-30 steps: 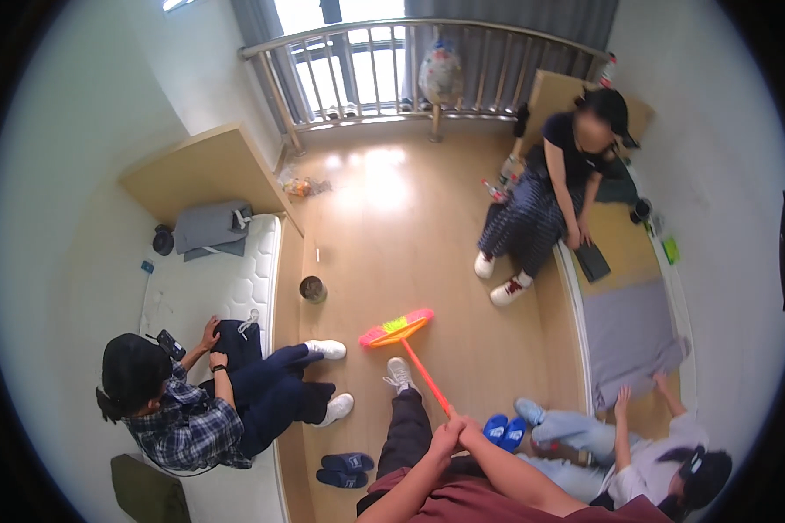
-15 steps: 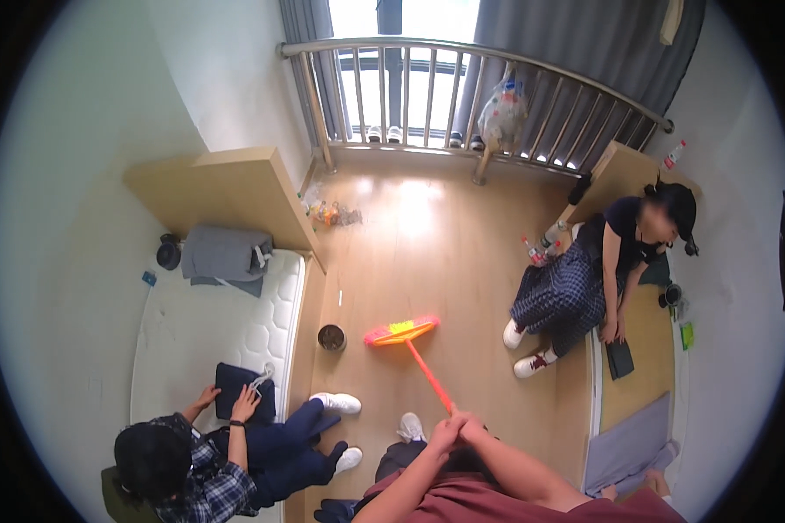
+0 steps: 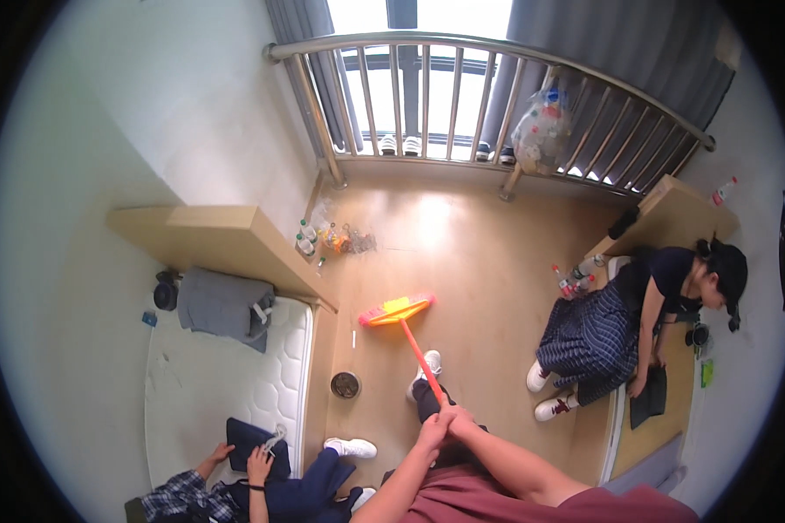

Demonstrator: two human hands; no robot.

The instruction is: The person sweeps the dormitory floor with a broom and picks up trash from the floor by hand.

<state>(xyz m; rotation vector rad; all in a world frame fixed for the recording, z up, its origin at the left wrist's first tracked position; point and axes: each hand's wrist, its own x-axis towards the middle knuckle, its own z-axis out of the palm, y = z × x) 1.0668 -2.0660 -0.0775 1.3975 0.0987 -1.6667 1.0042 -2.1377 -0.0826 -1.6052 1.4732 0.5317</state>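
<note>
A broom [image 3: 399, 309] with an orange handle and pink and yellow bristles reaches out in front of me, its head on the wooden floor. Both my hands are closed around the upper end of its handle, close together. My left hand [image 3: 433, 430] and my right hand [image 3: 454, 418] overlap there, and part of the grip is hidden. My white shoe [image 3: 426, 366] stands beside the handle. Left of the broom, a round bin [image 3: 345, 385] with dark contents sits by the bed.
At left is a bed with a white mattress [image 3: 270, 383], where a person in plaid [image 3: 179, 499] holds dark cloth. Another person [image 3: 645, 322] sits at right, bottles [image 3: 576, 281] alongside. Litter [image 3: 347, 239] lies near the left bed's end. A metal railing [image 3: 445, 37] crosses the far side.
I have stepped forward, my shoe now beside the handle. The bin and beds appear lower in view. My hands keep their hold on the broom; the person at right leans lower over dark cloth.
</note>
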